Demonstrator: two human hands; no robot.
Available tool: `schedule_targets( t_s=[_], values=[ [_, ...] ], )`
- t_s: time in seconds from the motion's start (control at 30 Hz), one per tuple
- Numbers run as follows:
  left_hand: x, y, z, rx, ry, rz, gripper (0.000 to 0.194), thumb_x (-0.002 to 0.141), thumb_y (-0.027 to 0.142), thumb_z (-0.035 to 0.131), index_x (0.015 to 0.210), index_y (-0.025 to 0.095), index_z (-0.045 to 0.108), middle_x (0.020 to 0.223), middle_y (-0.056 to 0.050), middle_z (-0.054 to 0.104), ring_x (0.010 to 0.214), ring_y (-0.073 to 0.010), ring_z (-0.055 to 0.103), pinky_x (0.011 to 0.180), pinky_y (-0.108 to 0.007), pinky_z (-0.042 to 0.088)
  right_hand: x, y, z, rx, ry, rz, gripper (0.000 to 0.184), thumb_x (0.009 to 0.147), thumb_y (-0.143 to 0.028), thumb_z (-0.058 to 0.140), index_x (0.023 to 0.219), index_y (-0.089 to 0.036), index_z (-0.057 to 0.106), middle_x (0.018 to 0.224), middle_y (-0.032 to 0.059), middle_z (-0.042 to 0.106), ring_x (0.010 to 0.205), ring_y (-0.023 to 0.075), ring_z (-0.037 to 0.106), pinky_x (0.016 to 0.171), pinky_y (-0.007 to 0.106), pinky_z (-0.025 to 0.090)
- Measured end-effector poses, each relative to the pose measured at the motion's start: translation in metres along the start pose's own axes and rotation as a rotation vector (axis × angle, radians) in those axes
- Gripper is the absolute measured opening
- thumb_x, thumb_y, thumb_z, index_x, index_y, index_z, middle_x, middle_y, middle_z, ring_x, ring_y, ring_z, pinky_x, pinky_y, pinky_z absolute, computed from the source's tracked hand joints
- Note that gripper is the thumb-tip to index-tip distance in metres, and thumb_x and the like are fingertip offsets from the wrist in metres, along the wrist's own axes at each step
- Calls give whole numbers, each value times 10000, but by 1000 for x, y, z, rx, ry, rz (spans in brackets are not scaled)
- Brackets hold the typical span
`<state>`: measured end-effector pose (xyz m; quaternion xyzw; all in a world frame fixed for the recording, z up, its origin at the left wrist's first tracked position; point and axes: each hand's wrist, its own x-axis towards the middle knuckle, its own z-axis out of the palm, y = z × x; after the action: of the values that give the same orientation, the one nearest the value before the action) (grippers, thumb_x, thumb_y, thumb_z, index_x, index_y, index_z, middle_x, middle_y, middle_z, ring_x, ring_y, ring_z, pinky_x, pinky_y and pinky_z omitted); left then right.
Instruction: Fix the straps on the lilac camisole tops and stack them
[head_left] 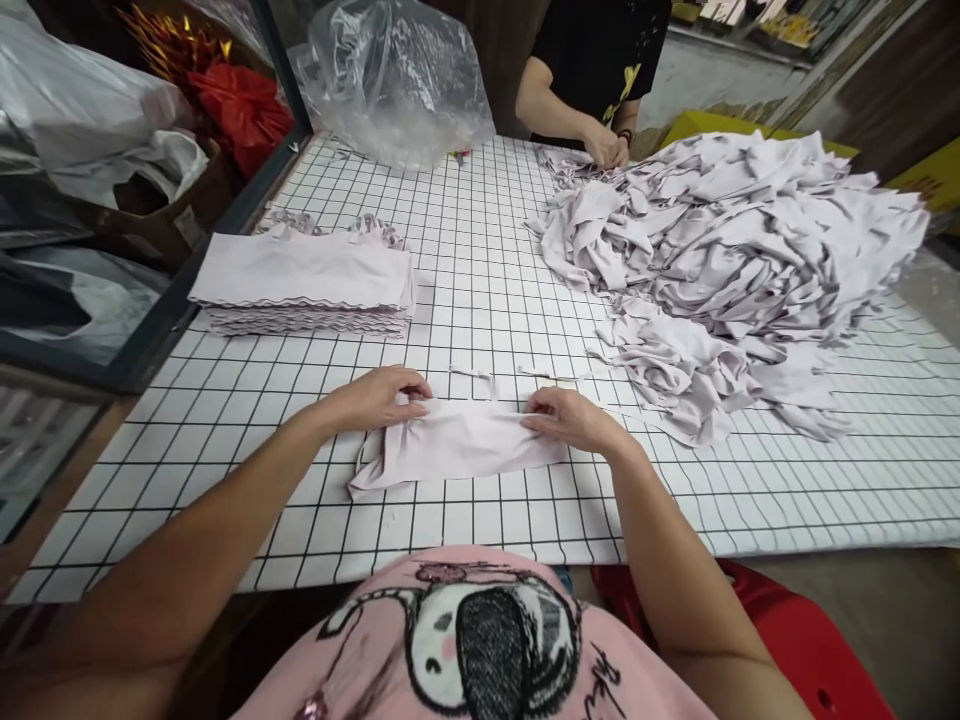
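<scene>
A pale pink cloth piece (pixel 465 445) lies in front of me on the table, roughly rectangular, its lower left corner spread out crookedly. At its upper left corner my left hand (pixel 382 396) is closed, thumb and fingers pinching the edge. My right hand (pixel 570 418) grips the upper right end, fingers curled over the cloth. Just beyond the piece lie thin fabric strips (pixel 476 374). A neat stack of similar folded pieces (pixel 307 280) stands to the far left of my hands.
A big heap of crumpled pale cloth (pixel 735 240) covers the right of the grid-patterned table (pixel 480 530). Across it, a person's hands (pixel 606 145) work at the heap's edge. A clear plastic bag (pixel 397 80) sits at the back; a red stool (pixel 795 640) is beside me.
</scene>
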<state>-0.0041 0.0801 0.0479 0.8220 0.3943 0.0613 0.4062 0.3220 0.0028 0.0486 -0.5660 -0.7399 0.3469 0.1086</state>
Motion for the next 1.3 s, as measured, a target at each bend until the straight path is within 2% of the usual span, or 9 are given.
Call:
schedule_targets(
  t_s=[0.13,0.3,0.4,0.5,0.67,0.9,1.0,1.13,1.3],
  values=[
    [2,-3,-11,-141,-105,-33,241,784,440,579,823,221,670,827,-50,661,739,-191,587,637,-275,455,-5,1,-13,171,-5,-84,272,866,-465,579,842,-198,622,878,38,625,780,160,563,681,291,450],
    [-8,-15,-14,-5,142,-195,306,735,508,637,849,225,634,810,-38,658,688,-191,588,555,-251,416,-5,-5,-18,207,-218,-54,294,853,-495,597,887,-204,621,843,30,652,725,165,590,643,295,469],
    [-13,-19,-4,17,113,-244,316,721,517,647,828,219,647,731,-27,647,648,-197,587,543,-260,407,10,-17,-13,108,-95,-108,275,867,-468,586,950,-209,629,965,57,661,849,194,604,748,338,495],
    [-12,-12,2,-27,112,-199,274,783,482,593,795,216,660,644,-7,603,601,-178,553,544,-260,395,38,-41,-5,59,51,-252,271,886,-419,569,1057,-212,608,1092,78,628,972,206,589,858,373,490],
    [1,25,-13,-70,189,3,254,834,433,570,814,203,678,760,-17,653,713,-175,592,649,-270,445,84,-92,-3,53,-66,-469,364,863,-325,612,1198,-200,545,1097,68,627,912,171,590,801,319,486],
    [-13,43,-15,-149,707,-74,269,819,450,624,808,182,616,761,-12,642,685,-144,576,609,-233,441,94,-109,-38,210,34,-370,180,864,-324,582,849,-148,618,711,-10,563,640,99,484,583,228,373],
    [-22,31,10,-314,666,-229,369,831,533,589,750,174,618,674,-14,620,618,-142,561,554,-235,415,87,-102,-47,409,44,-336,214,861,-359,607,856,-146,608,705,-13,536,624,89,455,555,220,351],
    [-15,31,41,-676,538,-231,431,778,563,650,950,168,679,934,-72,695,825,-186,626,652,-254,454,78,-97,-43,591,26,-308,242,845,-387,649,877,-153,597,724,-9,540,632,87,456,548,217,357],
    [8,49,33,-1139,596,-125,386,660,466,785,820,141,651,749,-26,644,662,-112,561,641,-238,444,69,-91,-42,653,26,-315,320,846,-337,659,1124,-190,604,763,-21,550,665,89,491,590,219,434]
  ],
)
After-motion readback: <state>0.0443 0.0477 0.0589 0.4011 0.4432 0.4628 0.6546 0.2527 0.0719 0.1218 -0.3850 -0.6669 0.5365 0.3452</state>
